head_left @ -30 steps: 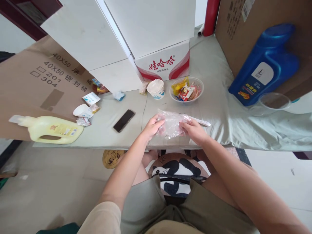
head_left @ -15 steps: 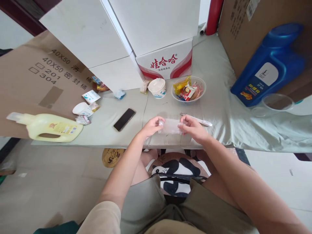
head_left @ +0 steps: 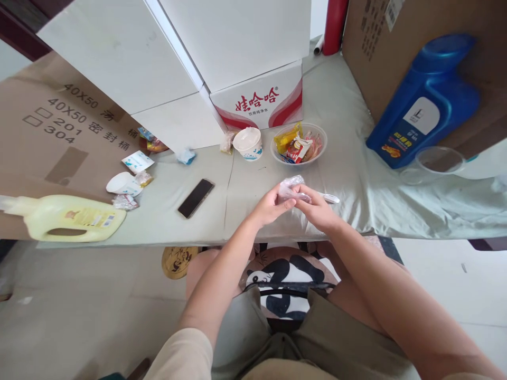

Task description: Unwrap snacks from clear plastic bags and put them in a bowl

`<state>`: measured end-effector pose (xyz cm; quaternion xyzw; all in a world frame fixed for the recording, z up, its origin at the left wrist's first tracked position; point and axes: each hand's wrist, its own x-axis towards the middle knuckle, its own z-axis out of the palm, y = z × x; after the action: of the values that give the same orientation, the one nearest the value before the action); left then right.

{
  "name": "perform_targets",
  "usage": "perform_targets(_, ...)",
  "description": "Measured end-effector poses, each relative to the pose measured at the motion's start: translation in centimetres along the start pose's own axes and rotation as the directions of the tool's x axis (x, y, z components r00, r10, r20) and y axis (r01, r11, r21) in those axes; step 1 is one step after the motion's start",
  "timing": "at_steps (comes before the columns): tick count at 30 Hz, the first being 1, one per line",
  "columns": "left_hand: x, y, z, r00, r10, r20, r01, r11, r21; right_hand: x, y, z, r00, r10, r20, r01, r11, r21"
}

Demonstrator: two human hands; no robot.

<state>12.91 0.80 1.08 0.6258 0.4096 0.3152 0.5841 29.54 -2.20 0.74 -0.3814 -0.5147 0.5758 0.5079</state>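
Observation:
A crumpled clear plastic wrapper (head_left: 292, 184) is bunched up between my two hands above the front part of the table. My left hand (head_left: 273, 205) is closed on its left side, thumb pointing toward the other hand. From the right, my right hand (head_left: 315, 207) grips the same wrapper, its fingers close to the left thumb. Just beyond the right hand lies a white-handled tool (head_left: 330, 198), mostly hidden by the fingers. Behind the hands stands a clear plastic bowl (head_left: 322, 150) with several packaged snacks in it.
A paper cup (head_left: 249, 144) stands left of the bowl. The phone (head_left: 196, 198) lies farther left, near a yellow jug (head_left: 75, 217) and scraps of packaging. On the right are a blue bottle (head_left: 422, 105) and a clear container (head_left: 440, 161). White boxes (head_left: 257, 100) line the back.
The wrapper was stretched flat between my hands; now it is crumpled. My hands have come together, the left one moving right. The view has shifted slightly.

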Motion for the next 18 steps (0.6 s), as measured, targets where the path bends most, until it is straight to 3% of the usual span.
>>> perform_targets(2,0.3,-0.3,0.0,0.997,-0.025,-0.073,0.023,0.999,-0.029,0.2,0.2,0.2,0.998,0.061,-0.001,-0.061,0.994,0.092)
perform_targets(5,0.9,-0.6,-1.6,0.935,-0.001,-0.354,-0.021,0.998,-0.060,0.8,0.4,0.0,0.976,0.190,-0.111,-0.176,0.977,0.123)
perform_targets(7,1.6,-0.2,-4.0,0.835,0.052,-0.547,-0.076,0.997,-0.022,1.1,0.6,-0.2,0.948,0.242,-0.207,-0.230,0.970,0.080)
perform_targets(9,2.7,1.1,-7.3,0.721,0.157,-0.675,-0.086,0.987,0.138,1.3,0.9,-0.3,0.935,0.258,-0.242,-0.258,0.966,0.031)
perform_targets(11,4.3,3.2,-10.6,0.629,0.320,-0.708,-0.036,0.923,0.384,1.3,1.1,0.0,0.944,0.254,-0.212,-0.260,0.965,-0.003)
perform_targets(12,5.3,4.4,-12.1,0.606,0.393,-0.692,0.011,0.865,0.501,1.3,1.2,0.2,0.951,0.248,-0.185,-0.255,0.967,-0.013)
perform_targets(13,6.3,5.6,-13.4,0.597,0.454,-0.661,0.053,0.800,0.597,1.3,1.3,0.6,0.957,0.242,-0.157,-0.248,0.968,-0.020)
perform_targets(15,8.6,7.8,-15.1,0.623,0.543,-0.563,0.125,0.641,0.757,1.5,1.6,1.3,0.965,0.238,-0.111,-0.243,0.970,-0.032)
perform_targets(18,12.2,9.4,-15.6,0.742,0.531,-0.408,0.238,0.360,0.902,1.9,1.8,2.2,0.969,0.240,-0.067,-0.244,0.967,-0.077)
